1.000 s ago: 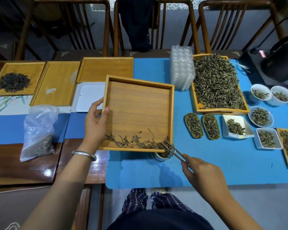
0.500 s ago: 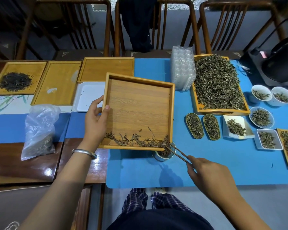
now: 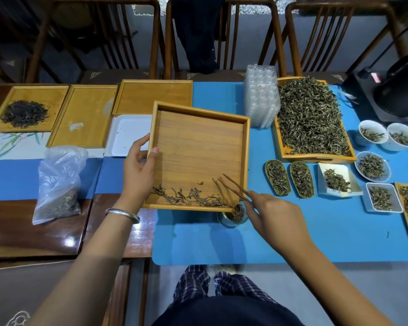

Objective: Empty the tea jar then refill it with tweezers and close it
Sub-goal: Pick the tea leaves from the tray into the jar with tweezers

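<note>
Tea jar, small round glass, sat centre-frame under the tilted square wooden tray gripped by the left hand, while the right hand, pinching brown wooden tweezers, had lifted them off the dried leaves, so refilling continued.

one head-worn wide view looks steeply down, close over the table.

This looks like a tea room or tea shop's sorting space. A long dark wooden bench carries a blue mat, and around that mat lie many tea wares: beyond it a wide wooden tray heaped with loose leaf, to its right small white sample dishes, to its left more bamboo trays, behind it carved wooden chairs, and a black kettle at its far right corner
</note>
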Tool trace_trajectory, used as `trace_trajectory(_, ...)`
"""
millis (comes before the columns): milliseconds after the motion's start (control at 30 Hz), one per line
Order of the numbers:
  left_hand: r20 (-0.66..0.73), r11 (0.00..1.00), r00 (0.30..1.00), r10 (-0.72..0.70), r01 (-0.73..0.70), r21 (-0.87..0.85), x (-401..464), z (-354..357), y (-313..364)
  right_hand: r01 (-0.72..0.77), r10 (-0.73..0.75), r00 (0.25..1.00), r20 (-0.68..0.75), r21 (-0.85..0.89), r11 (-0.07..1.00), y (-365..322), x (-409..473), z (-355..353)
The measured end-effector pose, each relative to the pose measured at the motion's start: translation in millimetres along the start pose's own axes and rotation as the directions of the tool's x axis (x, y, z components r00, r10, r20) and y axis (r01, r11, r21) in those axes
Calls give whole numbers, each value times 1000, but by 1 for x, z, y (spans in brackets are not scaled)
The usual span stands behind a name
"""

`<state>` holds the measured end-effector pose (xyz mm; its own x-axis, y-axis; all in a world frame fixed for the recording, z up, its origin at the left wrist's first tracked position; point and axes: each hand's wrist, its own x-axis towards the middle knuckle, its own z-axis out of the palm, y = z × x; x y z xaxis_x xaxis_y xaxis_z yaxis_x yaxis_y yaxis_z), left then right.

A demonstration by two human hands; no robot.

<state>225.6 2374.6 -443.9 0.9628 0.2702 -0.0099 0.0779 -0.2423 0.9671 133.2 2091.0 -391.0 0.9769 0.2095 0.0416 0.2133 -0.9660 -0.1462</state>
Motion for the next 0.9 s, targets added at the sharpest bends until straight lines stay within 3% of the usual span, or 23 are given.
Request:
trace_trajectory(267, -2, 1000, 1000, 6, -6, 17, -2, -1, 1, -9, 13, 998, -66, 63, 998, -22, 26, 10)
trace_trajectory(667, -16, 1000, 1000, -2, 2, -28, -3, -1, -3, -91, 90, 994, 65, 12, 996, -5, -29, 18)
trace_trajectory(900, -8, 1000, 1000, 21, -21, -10, -2, -1, -2, -97, 96, 995, 13, 60, 994, -3, -23, 4)
